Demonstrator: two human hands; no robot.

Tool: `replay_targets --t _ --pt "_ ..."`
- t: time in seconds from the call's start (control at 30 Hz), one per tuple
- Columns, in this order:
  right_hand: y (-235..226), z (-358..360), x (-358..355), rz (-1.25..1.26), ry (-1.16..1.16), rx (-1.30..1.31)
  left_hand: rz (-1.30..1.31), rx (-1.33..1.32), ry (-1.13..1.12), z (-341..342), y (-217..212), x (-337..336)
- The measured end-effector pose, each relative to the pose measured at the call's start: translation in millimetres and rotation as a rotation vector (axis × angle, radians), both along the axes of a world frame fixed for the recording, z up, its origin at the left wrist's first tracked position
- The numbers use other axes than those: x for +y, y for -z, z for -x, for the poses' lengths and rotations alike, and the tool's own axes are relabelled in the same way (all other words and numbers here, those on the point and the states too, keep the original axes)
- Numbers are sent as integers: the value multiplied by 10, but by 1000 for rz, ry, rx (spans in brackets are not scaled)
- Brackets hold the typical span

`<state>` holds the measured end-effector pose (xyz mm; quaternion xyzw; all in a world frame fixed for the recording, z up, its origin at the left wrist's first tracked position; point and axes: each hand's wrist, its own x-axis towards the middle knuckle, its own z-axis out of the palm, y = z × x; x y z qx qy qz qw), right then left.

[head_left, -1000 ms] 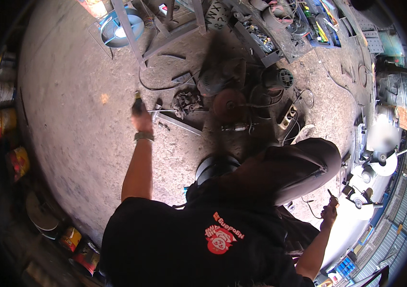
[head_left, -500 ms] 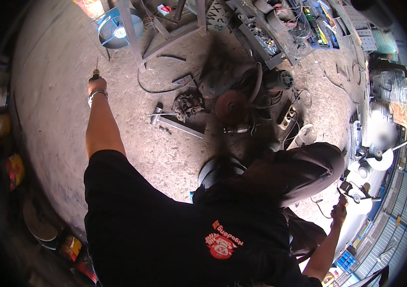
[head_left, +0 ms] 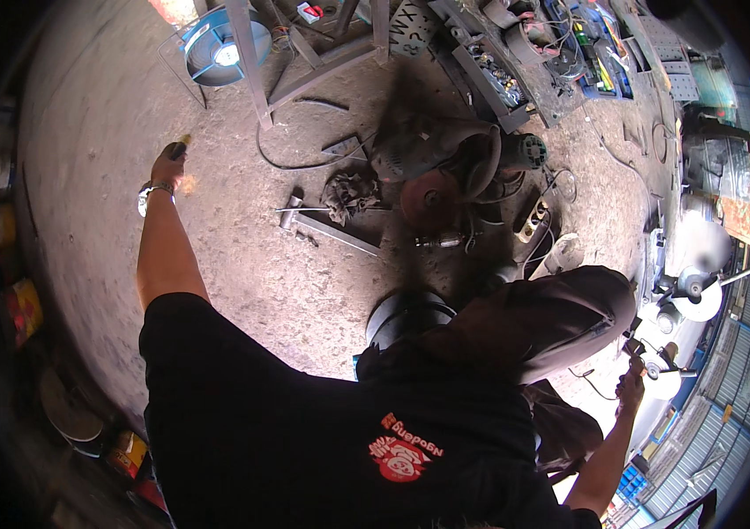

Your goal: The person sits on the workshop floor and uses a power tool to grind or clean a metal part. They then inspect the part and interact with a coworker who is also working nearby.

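Handle point(head_left: 178, 150) is enclosed by the left hand's point(head_left: 167, 167) curled fingers, yellowish end pointed forward-right; well apart, a dark-tipped tool point(head_left: 638, 362) is gripped by the right hand's point(head_left: 629, 391) fingers.

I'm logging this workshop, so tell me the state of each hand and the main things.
Bare left hand: closed around a small black-and-yellow tool.
Bare right hand: closed around a small orange-and-dark object; details unclear.
Grey metal hammer-shaped tool: lying on the rough grey floor.
Dark cloth-like bundle: crumpled, on the floor.
Cream, oblong socket strip: on the floor; power unclear.
Grey metal tray: open, holding small parts.
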<state>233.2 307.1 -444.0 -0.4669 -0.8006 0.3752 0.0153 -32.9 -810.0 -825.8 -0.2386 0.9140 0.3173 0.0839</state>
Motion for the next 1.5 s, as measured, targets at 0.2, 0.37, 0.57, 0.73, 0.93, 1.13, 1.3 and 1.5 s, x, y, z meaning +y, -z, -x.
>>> replay_targets --t 0.2,0.37,0.57,0.73,0.93,1.13,1.3,1.5 --pt "-193 114 114 22 -76 33 34 -83 10 -194 121 452" --pt "-27 232 -2 38 -42 76 -29 184 -288 -631 366 -229" --pt "-66 -306 -53 -55 -1 -44 276 -4 -473 114 -161 72" --pt "41 -53 82 13 -34 3 386 -87 -88 438 -57 -681" --pt "-51 -367 -3 -47 -10 -34 -10 5 42 388 -193 -357" --pt "-1 -222 8 -64 -59 -67 85 1 73 88 -156 -287" --pt "110 11 -53 -137 -11 -60 300 130 -250 -233 188 189" --pt "-4 -241 170 -282 -290 107 187 265 -182 -1471 463 1602"
